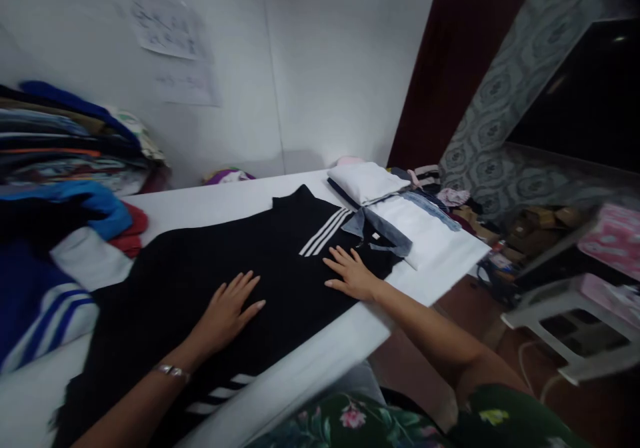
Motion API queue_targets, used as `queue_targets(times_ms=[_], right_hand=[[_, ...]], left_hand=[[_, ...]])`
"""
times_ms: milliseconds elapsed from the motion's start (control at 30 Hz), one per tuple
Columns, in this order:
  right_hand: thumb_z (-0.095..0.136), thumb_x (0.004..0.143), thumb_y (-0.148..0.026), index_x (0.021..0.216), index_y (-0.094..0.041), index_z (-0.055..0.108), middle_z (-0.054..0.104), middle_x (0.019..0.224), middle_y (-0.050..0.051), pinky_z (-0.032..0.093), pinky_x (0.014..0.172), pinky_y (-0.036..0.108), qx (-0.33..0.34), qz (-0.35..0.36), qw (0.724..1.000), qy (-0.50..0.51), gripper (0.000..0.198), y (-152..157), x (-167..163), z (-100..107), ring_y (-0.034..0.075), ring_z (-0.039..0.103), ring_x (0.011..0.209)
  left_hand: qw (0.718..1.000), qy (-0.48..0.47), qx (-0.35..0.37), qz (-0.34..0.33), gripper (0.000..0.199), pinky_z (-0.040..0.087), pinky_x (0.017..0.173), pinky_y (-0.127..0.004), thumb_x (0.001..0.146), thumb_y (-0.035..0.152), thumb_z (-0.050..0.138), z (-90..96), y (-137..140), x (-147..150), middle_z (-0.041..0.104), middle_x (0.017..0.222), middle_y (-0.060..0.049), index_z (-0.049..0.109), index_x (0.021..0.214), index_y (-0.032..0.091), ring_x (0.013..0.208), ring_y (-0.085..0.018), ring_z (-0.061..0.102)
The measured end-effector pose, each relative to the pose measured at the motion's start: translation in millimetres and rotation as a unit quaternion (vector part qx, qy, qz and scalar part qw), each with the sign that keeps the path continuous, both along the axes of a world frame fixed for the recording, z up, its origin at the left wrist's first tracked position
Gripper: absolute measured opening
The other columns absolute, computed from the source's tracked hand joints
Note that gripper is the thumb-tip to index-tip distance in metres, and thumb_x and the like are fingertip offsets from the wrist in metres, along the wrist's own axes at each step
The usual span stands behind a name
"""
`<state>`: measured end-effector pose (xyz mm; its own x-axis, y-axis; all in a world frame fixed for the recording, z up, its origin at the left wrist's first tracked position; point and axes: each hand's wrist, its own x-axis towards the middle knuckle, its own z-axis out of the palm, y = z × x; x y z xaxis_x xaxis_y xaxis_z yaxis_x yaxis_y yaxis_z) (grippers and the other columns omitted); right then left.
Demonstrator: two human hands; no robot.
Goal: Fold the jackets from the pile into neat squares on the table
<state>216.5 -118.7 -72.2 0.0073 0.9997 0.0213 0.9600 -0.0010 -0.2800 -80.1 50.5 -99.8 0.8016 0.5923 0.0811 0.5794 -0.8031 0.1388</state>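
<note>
A black garment with white stripes (200, 261) lies spread across the white table, one group of stripes near its right end and another by the front edge. My left hand (227, 309) rests on the middle of the black cloth, fingers stretched out and thumb apart. Farther right, my right hand (351, 275) lies flat on the same garment with spread fingers, just below the upper stripes. Neither hand grips anything. Beyond the right hand, a grey strip of fabric (385, 229) lies over the garment's right end, beside a small white tag (375, 236).
Stacked folded clothes (65, 141) stand at the left wall, with blue garments (35, 301) in front. White folded cloth (370, 183) lies on the table's (345, 335) right part. A white plastic stool (575, 321) stands at right, near cardboard boxes (535, 228).
</note>
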Motion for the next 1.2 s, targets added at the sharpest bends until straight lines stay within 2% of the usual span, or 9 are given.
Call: queue_targets(times_ms=[133,333,467,600,733,833,933,1067,1200], right_hand=[[0.035,0.091,-0.062,0.147,-0.027,0.029,0.017,0.156,0.01,0.008,0.113,0.058,0.038,0.007,0.999,-0.006,0.066,-6,-8,-1,0.029,0.009,0.145],[0.038,0.091,-0.06,0.145,-0.03,0.032,0.024,0.155,0.009,0.012,0.113,0.058,-0.003,-0.015,1.0,0.001,0.063,-7,-4,-21,0.028,0.016,0.144],[0.036,0.091,-0.061,0.146,-0.027,0.032,0.02,0.155,0.011,0.01,0.113,0.059,-0.009,-0.019,1.0,0.021,0.065,-2,-12,-8,0.03,0.012,0.144],[0.037,0.092,-0.059,0.149,-0.028,0.023,0.01,0.157,0.009,0.007,0.114,0.056,0.042,0.029,0.998,0.039,0.067,16,-38,15,0.028,0.005,0.145],[0.038,0.089,-0.063,0.148,-0.026,0.025,0.011,0.157,0.01,0.009,0.115,0.054,0.016,0.105,0.994,0.038,0.071,37,-64,10,0.028,0.005,0.145],[0.039,0.089,-0.062,0.147,-0.026,0.031,0.019,0.156,0.01,0.011,0.115,0.054,-0.014,0.122,0.992,0.027,0.068,45,-70,-6,0.028,0.011,0.145],[0.039,0.09,-0.06,0.146,-0.026,0.032,0.02,0.155,0.01,0.011,0.115,0.054,-0.008,0.119,0.993,0.018,0.066,46,-69,-17,0.028,0.012,0.144],[0.034,0.091,-0.062,0.147,-0.027,0.03,0.017,0.156,0.008,0.011,0.115,0.052,-0.017,0.116,0.993,0.007,0.066,45,-67,-19,0.026,0.011,0.145],[0.031,0.091,-0.063,0.148,-0.028,0.027,0.013,0.157,0.005,0.009,0.116,0.05,-0.029,0.114,0.993,-0.001,0.066,45,-67,-20,0.024,0.008,0.145]], left_hand=[[0.999,-0.024,0.043,0.01,0.061,0.022,0.112,-0.054,0.089,0.054,0.038,13.8,-6,-11,0.037,0.149,-0.01,0.041,0.141,0.022,0.141,-0.028,0.026],[0.998,0.02,0.033,0.045,0.062,0.025,0.11,-0.055,0.088,0.058,0.037,1.4,-9,-32,0.04,0.147,-0.01,0.044,0.14,0.023,0.138,-0.029,0.031],[0.999,0.018,0.021,0.045,0.063,0.024,0.11,-0.056,0.089,0.059,0.035,0.1,-10,-33,0.038,0.149,-0.009,0.042,0.141,0.024,0.14,-0.029,0.029],[0.998,0.029,-0.008,0.052,0.065,0.021,0.112,-0.055,0.088,0.059,0.035,6.6,-13,-30,0.034,0.15,-0.01,0.04,0.142,0.022,0.141,-0.029,0.025],[0.995,0.021,-0.077,0.054,0.063,0.021,0.112,-0.054,0.089,0.059,0.034,16.8,-6,-34,0.035,0.15,-0.009,0.042,0.141,0.023,0.14,-0.028,0.027],[0.989,-0.028,-0.126,0.073,0.061,0.03,0.112,-0.042,0.091,0.058,0.03,29.9,16,-42,0.039,0.148,-0.008,0.047,0.137,0.022,0.136,-0.023,0.037],[0.985,-0.074,-0.076,0.137,0.056,0.032,0.111,-0.035,0.09,0.052,0.037,44.6,57,-52,0.043,0.146,-0.01,0.053,0.131,0.017,0.133,-0.022,0.041],[0.962,-0.078,-0.006,0.263,0.047,0.029,0.113,-0.038,0.091,0.031,0.041,58.7,123,-62,0.045,0.142,-0.018,0.051,0.129,0.006,0.135,-0.026,0.037],[0.953,-0.081,-0.019,0.291,0.042,0.031,0.111,-0.039,0.092,0.021,0.042,63.8,176,-62,0.046,0.14,-0.019,0.049,0.131,0.007,0.132,-0.025,0.039]])
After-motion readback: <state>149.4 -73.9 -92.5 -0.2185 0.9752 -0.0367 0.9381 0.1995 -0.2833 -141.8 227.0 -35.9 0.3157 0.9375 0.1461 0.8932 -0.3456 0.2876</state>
